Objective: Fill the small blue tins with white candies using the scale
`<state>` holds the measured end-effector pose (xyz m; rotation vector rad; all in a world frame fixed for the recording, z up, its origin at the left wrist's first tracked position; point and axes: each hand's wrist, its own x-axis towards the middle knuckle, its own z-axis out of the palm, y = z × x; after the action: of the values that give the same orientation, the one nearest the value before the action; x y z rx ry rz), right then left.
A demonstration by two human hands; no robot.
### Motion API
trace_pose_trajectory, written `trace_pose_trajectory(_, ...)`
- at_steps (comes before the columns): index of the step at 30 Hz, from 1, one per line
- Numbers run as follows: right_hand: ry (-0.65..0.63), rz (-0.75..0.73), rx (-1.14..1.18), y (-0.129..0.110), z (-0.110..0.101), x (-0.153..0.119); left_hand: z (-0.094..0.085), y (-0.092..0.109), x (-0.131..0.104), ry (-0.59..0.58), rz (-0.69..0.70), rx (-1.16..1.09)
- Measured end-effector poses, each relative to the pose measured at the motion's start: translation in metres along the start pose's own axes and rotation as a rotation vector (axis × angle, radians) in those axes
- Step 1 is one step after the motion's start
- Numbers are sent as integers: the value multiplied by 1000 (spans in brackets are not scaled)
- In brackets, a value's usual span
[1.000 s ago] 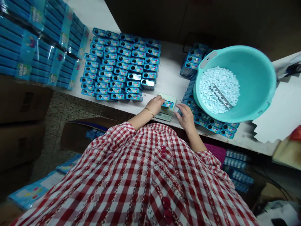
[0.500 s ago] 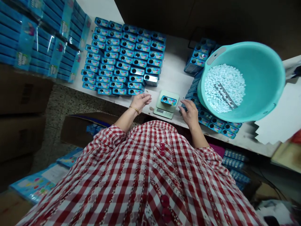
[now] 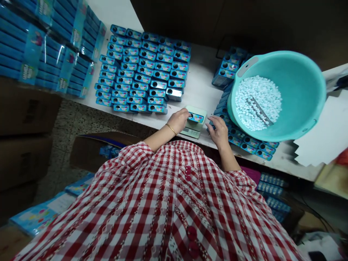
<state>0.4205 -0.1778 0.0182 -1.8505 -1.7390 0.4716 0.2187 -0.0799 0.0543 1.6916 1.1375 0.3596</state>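
Note:
A small blue tin (image 3: pixel 197 117) with a dark round hole in its top stands on a pale green weighing scale (image 3: pixel 191 133). My left hand (image 3: pixel 178 120), with a gold bangle at the wrist, has its fingers closed on the left end of this tin and covers part of the scale. To the right of the scale is my right hand (image 3: pixel 219 129), fingers apart and holding nothing, close to a group of similar blue tins (image 3: pixel 248 148).
Rows of blue tins (image 3: pixel 146 63) fill the table's left part. At right, a turquoise tub (image 3: pixel 301 94) holds small white pellets (image 3: pixel 258 90) and a metal scoop (image 3: pixel 261 111). Wrapped blue packs (image 3: pixel 51 47) are stacked far left; cartons (image 3: pixel 25 112) stand below.
My left hand has moved right from beside the scale and has taken hold of the tin on it. My right hand has stayed nearly still.

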Motion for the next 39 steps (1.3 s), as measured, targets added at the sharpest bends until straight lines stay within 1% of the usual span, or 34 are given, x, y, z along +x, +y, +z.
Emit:
trace_pose_trajectory(3,6,21,6,3,-1,-8,9,3,7,-53,-24,66)
trace_pose_trajectory(6,23,35,3,6,-3,-14,11,1,11,-43,-37,28)
trace_pose_trajectory(10,22,42,-11,8,-5,-17,4,0,12,71,-75,-104)
trace_pose_trajectory(15,12,30,-6,9,-5,-14,-16,-10,1,231,-143,-201)
trace_pose_trajectory(19,-9,34,-2,11,-2,-9,-28,-21,-9,293,-159,-223)
trace_pose_trajectory(22,-12,11,1,10,0,-4,-29,-20,-12,276,-125,-181)
trace_pose_trajectory(25,1,-8,-3,9,2,-1,-25,-14,-11,192,-63,-117)
trace_pose_trajectory(29,12,-12,-9,8,3,-3,-9,-9,-4,75,90,60)
trace_pose_trajectory(32,14,1,-8,8,2,-7,5,-12,3,13,202,187)
trace_pose_trajectory(33,13,6,-6,9,2,-8,7,-14,5,9,227,225)
trace_pose_trajectory(35,8,12,1,9,1,-9,7,-19,7,44,247,290)
trace_pose_trajectory(37,7,17,6,10,0,-9,-1,-26,5,126,233,329)
trace_pose_trajectory(39,10,22,7,10,-1,-7,-15,-35,-2,211,200,341)
